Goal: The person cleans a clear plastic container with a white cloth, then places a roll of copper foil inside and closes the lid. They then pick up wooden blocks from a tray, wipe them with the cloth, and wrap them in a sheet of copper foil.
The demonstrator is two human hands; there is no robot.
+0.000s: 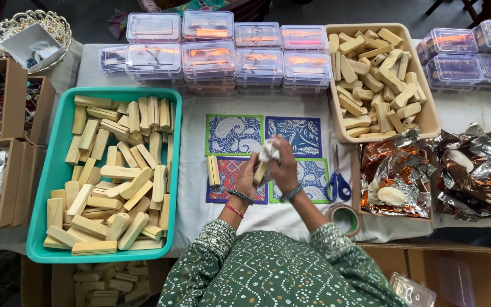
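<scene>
Currently a small wooden block point(261, 170) is being held upright above the patterned mats point(234, 135) at the middle of the bench point(194, 165). It is being gripped low by the left hand point(248, 179), fingers closed around its near end, while the right hand point(282, 167) is pressing a white cloth point(269, 151) over its far end, fingers curled shut on the cloth. Judging by its look, the block is being taken as light, stiff and smooth, unlikely to break, and best gripped across its flat sides near one end so the other stays free. The cloth is appearing soft and crumpled.

A second block point(213, 170) is lying just left of the hands on a mat, a green tray point(52, 170) of blocks is sitting further left, and blue scissors point(337, 183) to the right. Most of the held block is being hidden by fingers and cloth, so its surface cannot be made out. The tape roll point(345, 219) is being partly cut off by the sleeve.
</scene>
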